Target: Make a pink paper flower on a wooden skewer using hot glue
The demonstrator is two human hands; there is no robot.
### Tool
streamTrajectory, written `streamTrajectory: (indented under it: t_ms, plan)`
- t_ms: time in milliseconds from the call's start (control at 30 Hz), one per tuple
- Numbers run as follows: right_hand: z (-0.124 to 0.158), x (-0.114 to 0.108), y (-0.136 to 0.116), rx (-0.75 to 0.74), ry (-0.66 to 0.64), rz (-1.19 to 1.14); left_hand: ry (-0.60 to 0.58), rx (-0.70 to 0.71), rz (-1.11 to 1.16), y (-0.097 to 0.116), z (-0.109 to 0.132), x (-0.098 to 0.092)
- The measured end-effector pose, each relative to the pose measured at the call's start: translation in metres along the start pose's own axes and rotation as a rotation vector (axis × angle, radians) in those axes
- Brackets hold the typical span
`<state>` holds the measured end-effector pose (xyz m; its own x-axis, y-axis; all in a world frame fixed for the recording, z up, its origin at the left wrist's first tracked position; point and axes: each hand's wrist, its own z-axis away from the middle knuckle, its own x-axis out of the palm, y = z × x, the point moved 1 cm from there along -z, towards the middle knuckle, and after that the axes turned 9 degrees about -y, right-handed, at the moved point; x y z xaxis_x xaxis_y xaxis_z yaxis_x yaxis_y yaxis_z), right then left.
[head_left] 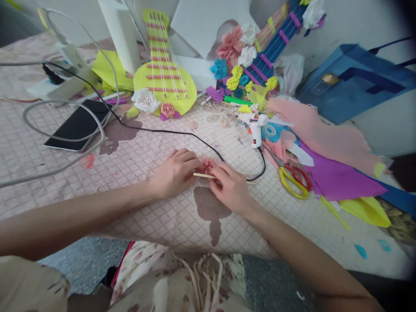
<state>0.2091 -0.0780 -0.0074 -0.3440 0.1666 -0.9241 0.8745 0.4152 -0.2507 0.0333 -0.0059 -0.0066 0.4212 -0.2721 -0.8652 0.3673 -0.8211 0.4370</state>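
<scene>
Between my hands, just above the quilted table cover, is a small crumpled pink paper flower [208, 164]. My left hand [177, 172] is closed, its fingertips pinched at the flower's left side. A thin wooden stick [203, 175] runs sideways under the fingers of my right hand [230, 187], which is closed around it, its fingertips also touching the flower. The stick's far end pokes out to the right of that hand. A white hot glue gun [256, 132] stands beyond my right hand, with its black cord curving close by.
Scissors with yellow and red handles [294, 182] lie right, beside purple paper [344, 175] and pink crepe paper [321, 125]. A yellow paper guitar [165, 82] and a blue one [271, 56] lean at the back. Left are a dark tablet [79, 125] and a power strip [48, 89] with cables.
</scene>
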Motion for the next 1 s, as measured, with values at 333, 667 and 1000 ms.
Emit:
streamTrajectory:
  t_ms: [333,667,1000]
  plan:
    - [0.0005,-0.0029,0.0004,0.04,-0.015,-0.136,0.106,0.108,-0.138,0.0044,-0.001,-0.0016]
    - [-0.0004,-0.0044,-0.0008,0.052,-0.019,-0.146,0.087,0.119,-0.173,0.0034,-0.0009,-0.002]
    - [0.0036,-0.0021,0.0002,-0.032,0.015,0.053,0.074,0.135,-0.203,0.0054,-0.0002,-0.0024]
